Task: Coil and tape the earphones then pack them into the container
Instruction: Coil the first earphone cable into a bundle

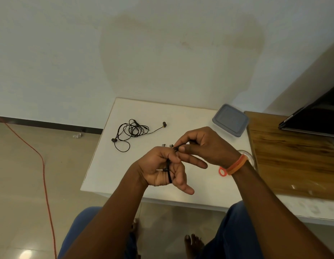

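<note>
Black and loose, a second pair of earphones point(131, 130) lies tangled on the white table point(106, 165), up and to the left of both hands, not yet coiled at all; nearer in, the left hand point(162, 171) has its fingers curled round a bundle of black cord, the earphones in hand point(169, 169), with the plug sticking out across the palm; I judge this coil is nearly wound but not finished, since a short length of cord runs up from it to the right hand point(201, 146), which pinches that end between thumb and forefinger just above the left fingertips, its other fingers reaching straight out; two small earbud tips show just beyond the left hand's knuckles, though they are too small to read clearly; no tape is on the coil as far as can be seen; past the right wrist, partly hidden by it, sits what looks like a clear tape roll point(247, 156); further up to the right, the container point(230, 119) stands with its grey lid on, so taping and packing both remain, and the other pair is untouched.
</note>
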`<state>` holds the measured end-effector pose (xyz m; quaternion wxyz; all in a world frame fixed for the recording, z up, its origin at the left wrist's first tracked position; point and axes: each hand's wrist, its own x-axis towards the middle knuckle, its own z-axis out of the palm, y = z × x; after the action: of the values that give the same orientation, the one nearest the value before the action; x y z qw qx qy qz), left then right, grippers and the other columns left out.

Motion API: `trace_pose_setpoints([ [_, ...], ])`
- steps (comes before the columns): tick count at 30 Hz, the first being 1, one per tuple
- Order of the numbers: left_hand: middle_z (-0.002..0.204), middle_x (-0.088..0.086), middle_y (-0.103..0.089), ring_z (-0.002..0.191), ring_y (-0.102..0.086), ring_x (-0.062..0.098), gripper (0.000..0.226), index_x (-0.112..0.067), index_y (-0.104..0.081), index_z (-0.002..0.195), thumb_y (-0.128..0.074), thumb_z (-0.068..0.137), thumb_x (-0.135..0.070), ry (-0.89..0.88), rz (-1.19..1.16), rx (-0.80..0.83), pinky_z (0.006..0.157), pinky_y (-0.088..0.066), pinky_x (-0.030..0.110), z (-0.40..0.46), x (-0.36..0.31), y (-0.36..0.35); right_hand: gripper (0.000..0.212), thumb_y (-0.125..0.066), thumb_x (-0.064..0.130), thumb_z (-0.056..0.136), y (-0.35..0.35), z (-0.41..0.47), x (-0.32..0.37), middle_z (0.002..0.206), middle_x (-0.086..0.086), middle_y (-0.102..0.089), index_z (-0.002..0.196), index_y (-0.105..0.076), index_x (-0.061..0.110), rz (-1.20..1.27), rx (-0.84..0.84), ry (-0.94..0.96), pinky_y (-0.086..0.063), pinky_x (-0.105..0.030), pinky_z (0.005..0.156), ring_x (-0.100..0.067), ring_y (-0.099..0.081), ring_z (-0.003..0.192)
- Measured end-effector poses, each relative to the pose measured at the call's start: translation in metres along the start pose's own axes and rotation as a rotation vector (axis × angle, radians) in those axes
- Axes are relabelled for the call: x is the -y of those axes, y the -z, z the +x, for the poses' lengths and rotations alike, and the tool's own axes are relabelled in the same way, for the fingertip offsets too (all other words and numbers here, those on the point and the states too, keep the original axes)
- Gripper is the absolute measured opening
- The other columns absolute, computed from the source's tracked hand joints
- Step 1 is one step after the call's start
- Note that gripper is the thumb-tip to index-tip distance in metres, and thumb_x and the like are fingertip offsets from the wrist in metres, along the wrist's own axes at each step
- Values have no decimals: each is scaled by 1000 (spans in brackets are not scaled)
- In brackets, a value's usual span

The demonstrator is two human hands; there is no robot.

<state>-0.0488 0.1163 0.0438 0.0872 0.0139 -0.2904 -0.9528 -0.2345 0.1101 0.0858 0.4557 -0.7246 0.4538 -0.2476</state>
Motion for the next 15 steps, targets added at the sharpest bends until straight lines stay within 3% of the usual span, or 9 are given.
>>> trace_pose_setpoints([
  [3, 82, 23, -71, 84, -71, 35, 31, 11, -70, 85, -48, 85, -11, 16, -40, -49, 89, -55, 50, 2, -1, 3, 11, -63, 12, 92, -11, 1, 1, 89, 10, -71, 97, -72, 15, -110, -76, 33, -56, -27, 72, -19, -69, 78],
  [7, 86, 18, -71, 89, -71, 37, 32, 2, -70, 102, -50, 77, -4, 58, 14, -206, 87, -56, 52, 6, -2, -2, 14, -59, 8, 94, -13, 1, -1, 86, 16, -69, 93, -71, 15, -98, -87, -29, -56, -31, 72, -19, -68, 76],
  [12, 106, 23, -66, 108, -64, 44, 41, 0, -63, 85, -25, 88, 18, 43, 28, -322, 86, -58, 47, 10, 4, -5, 14, -61, 7, 92, -6, 0, -1, 86, 13, -70, 93, -72, 16, -80, -31, -67, -50, -13, 70, -2, -67, 77],
  [15, 118, 22, -64, 109, -65, 41, 41, 1, -66, 107, -30, 95, 15, 85, 96, -338, 86, -59, 39, 9, 7, -7, 14, -64, 7, 91, -4, 0, -4, 88, 10, -72, 94, -74, 15, -85, 6, -80, -51, -16, 75, -4, -68, 83],
])
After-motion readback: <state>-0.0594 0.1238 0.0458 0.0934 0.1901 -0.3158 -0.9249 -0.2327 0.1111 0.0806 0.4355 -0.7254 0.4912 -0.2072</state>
